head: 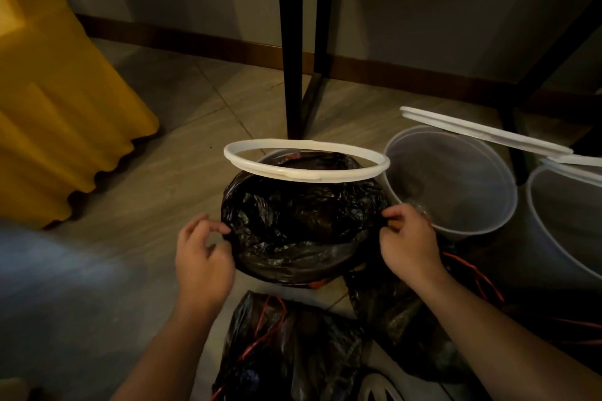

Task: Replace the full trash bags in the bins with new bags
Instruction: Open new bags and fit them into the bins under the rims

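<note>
At nine o'clock a yellow ridged plastic cover (65, 107) stands on the tiled floor (156, 205), well apart from the work.

The left hand (205, 257) sits at about seven o'clock from the frame's middle. Its thumb and forefinger are pinched together on the left edge of the black plastic trash bag (299, 225), the other fingers (198, 221) loosely spread above.

The bag lies at the centre, its mouth open and its edge folded outward over the round bin, which it hides almost wholly. Above it, at twelve o'clock, the bin's white plastic hoop ring (306, 159) is tipped up on its far side, most likely so the bag's edge can be laid over the rim before the ring clamps it. Behind stand two black metal legs (290, 42).

The right hand (407, 244), at four o'clock, has its fingers (395, 215) curled onto the bag's right edge. Both hands pull outward, which I judge is meant to stretch the mouth evenly around the rim.

At six o'clock two tied black bags with red drawstrings (286, 345) lie on the floor, probably the full ones already out.

At two o'clock an empty translucent plastic bin (456, 179) waits unlined, its own white ring (482, 132) lifted; a second translucent bin (566, 221) touches it at three o'clock.
</note>
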Demonstrator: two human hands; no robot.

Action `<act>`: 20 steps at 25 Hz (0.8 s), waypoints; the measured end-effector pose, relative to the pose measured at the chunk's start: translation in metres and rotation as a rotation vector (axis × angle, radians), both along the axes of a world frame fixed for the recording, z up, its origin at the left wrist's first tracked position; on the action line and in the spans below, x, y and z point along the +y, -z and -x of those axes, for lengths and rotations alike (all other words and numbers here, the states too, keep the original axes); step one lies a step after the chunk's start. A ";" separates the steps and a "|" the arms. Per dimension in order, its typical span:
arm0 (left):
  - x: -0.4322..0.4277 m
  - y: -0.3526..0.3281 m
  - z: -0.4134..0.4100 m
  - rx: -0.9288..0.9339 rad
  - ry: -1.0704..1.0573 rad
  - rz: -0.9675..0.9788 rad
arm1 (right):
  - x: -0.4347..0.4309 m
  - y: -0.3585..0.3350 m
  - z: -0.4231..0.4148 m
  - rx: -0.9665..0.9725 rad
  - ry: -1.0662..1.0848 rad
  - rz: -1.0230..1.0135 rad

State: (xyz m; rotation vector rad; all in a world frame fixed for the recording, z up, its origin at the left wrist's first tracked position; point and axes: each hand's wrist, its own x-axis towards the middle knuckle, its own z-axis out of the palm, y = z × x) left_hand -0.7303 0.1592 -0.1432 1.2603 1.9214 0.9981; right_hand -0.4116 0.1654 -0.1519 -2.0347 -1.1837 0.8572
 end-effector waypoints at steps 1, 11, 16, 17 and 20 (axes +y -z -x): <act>0.009 -0.008 0.001 0.000 0.006 -0.017 | 0.000 -0.006 0.001 0.007 0.015 -0.051; 0.083 -0.042 -0.031 0.560 0.449 -0.190 | 0.064 -0.027 0.032 -0.315 -0.427 -0.221; 0.110 -0.029 -0.036 0.531 0.525 -0.125 | 0.093 -0.033 0.031 -0.295 -0.508 -0.162; 0.113 -0.024 -0.037 0.506 0.541 -0.100 | 0.098 -0.034 0.032 -0.323 -0.523 -0.144; 0.121 -0.012 -0.039 0.509 0.602 0.024 | 0.114 -0.037 0.034 -0.425 -0.529 -0.065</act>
